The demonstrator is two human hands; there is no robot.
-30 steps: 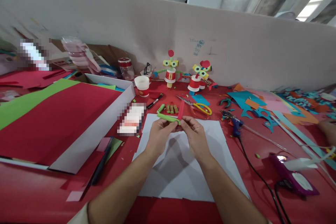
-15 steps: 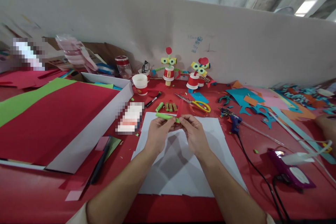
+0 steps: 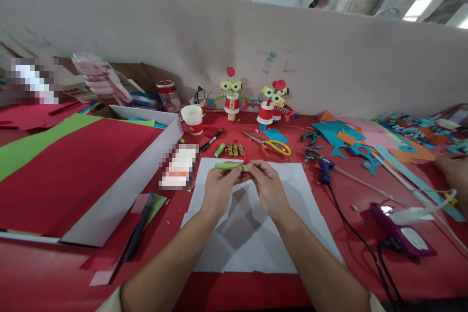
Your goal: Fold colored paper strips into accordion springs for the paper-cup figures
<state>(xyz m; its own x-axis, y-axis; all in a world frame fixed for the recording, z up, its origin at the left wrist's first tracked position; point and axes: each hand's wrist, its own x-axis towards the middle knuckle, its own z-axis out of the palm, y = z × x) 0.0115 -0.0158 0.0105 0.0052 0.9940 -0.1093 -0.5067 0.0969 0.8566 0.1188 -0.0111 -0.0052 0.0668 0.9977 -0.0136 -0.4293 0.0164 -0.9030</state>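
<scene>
Above a white sheet (image 3: 252,234), my left hand (image 3: 221,185) pinches a green paper strip (image 3: 228,166) that points left. My right hand (image 3: 266,183) meets it fingertip to fingertip, closed on the joined end of the green strip and a red paper strip (image 3: 247,150). The red strip stands away from me. Just beyond the sheet lie several folded paper springs (image 3: 235,149), one of them plain green. Yellow-handled scissors (image 3: 278,147) rest to their right.
Left are an open box with red paper (image 3: 84,165), a blurred phone (image 3: 180,166) and a paper cup (image 3: 192,119). Paper-cup figures (image 3: 231,102) stand by the wall. A glue gun (image 3: 325,168), a purple power strip (image 3: 404,234) and another person's hand (image 3: 453,170) are right.
The red strip leans less to the right, and the green strip lies more level between my fingers. The view has shifted slightly. A person's head now shows beyond the wall.
</scene>
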